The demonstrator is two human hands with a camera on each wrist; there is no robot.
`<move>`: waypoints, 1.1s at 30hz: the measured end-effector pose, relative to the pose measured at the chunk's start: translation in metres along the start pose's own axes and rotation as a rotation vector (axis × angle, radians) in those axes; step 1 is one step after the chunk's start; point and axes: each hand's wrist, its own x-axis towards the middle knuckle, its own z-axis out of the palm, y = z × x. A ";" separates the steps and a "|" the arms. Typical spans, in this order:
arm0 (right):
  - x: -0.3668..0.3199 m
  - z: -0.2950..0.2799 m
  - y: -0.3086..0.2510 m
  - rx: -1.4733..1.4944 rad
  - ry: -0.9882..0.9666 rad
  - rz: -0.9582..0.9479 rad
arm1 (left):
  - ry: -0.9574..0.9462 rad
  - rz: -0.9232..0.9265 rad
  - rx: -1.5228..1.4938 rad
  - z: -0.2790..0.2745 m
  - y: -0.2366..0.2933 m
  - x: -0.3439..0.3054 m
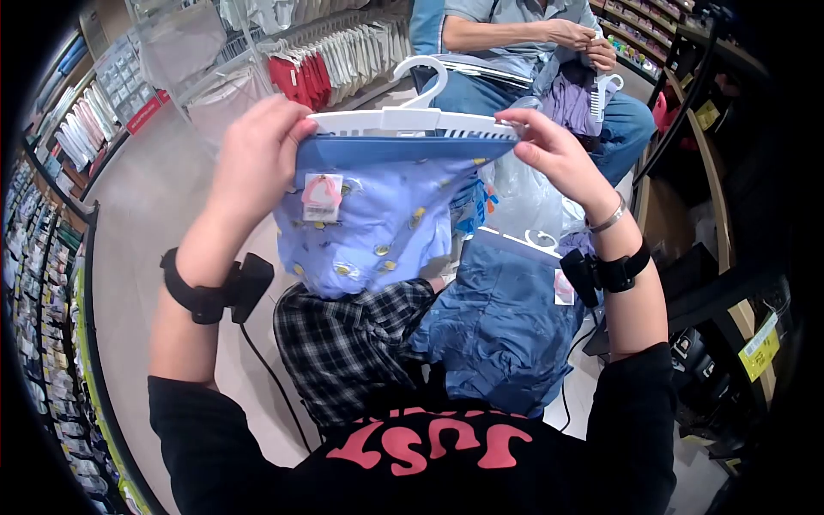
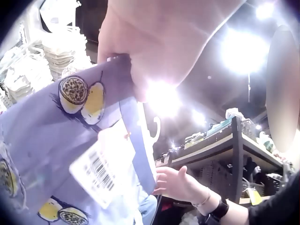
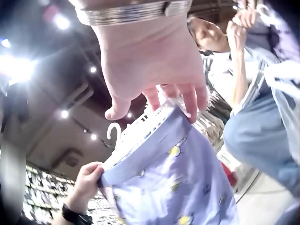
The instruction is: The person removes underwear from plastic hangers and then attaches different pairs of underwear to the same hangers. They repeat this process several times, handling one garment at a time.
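Lavender-blue shorts [image 1: 369, 227] with yellow fruit prints and a plain blue waistband hang from a white plastic hanger [image 1: 412, 121]. A white barcode tag [image 2: 99, 171] dangles near the waistband. My left hand [image 1: 262, 154] pinches the hanger and waistband at the left end, thumb along the near side. At the other end, my right hand [image 1: 558, 154] touches the hanger tip with extended fingers. In the right wrist view its thumb [image 3: 117, 108] stands apart from the cloth. Dark blue shorts [image 1: 506, 318] on another white hanger lie across my lap.
A seated person [image 1: 524, 34] opposite handles a purple garment [image 1: 571, 99] on a hanger. Clear plastic bags [image 1: 519, 193] lie between us. Racks of garments [image 1: 343, 64] stand behind, packed shelves [image 1: 43, 318] line the left, and a wooden shelf [image 1: 725, 197] stands at right.
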 end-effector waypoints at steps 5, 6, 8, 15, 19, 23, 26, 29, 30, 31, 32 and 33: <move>-0.002 -0.009 -0.018 -0.330 0.146 -0.192 | 0.003 0.043 0.008 -0.028 0.006 0.012; -0.003 -0.013 -0.029 -0.227 0.158 -0.219 | 0.010 0.059 0.006 -0.034 0.009 0.015; -0.010 -0.025 -0.060 0.103 0.166 -0.168 | -0.055 0.073 -0.069 -0.047 0.014 0.021; -0.075 -0.059 -0.127 -0.236 0.216 -0.138 | -0.166 0.096 -0.377 -0.051 0.052 0.018; -0.108 -0.075 -0.148 -0.203 0.171 0.024 | -0.297 0.034 -0.548 -0.041 0.079 0.019; -0.155 -0.083 -0.193 -0.261 0.295 0.192 | -0.501 -0.281 -0.844 -0.057 0.120 0.023; -0.184 -0.083 -0.207 -0.137 0.381 0.207 | -0.542 -0.368 -1.070 -0.061 0.142 0.018; -0.194 -0.080 -0.193 0.042 0.396 0.345 | -0.702 -0.321 -1.065 -0.039 0.142 0.022; -0.198 -0.082 -0.174 0.028 0.363 0.397 | -0.750 -0.272 -1.005 -0.021 0.137 0.020; -0.199 -0.082 -0.153 -0.072 0.308 0.502 | -0.760 -0.164 -0.949 0.006 0.131 0.014; -0.202 -0.082 -0.118 -0.109 0.221 0.544 | -0.769 -0.058 -0.892 0.040 0.123 0.005; -0.204 -0.076 -0.080 -0.069 0.166 0.580 | -0.756 0.014 -0.858 0.078 0.113 -0.007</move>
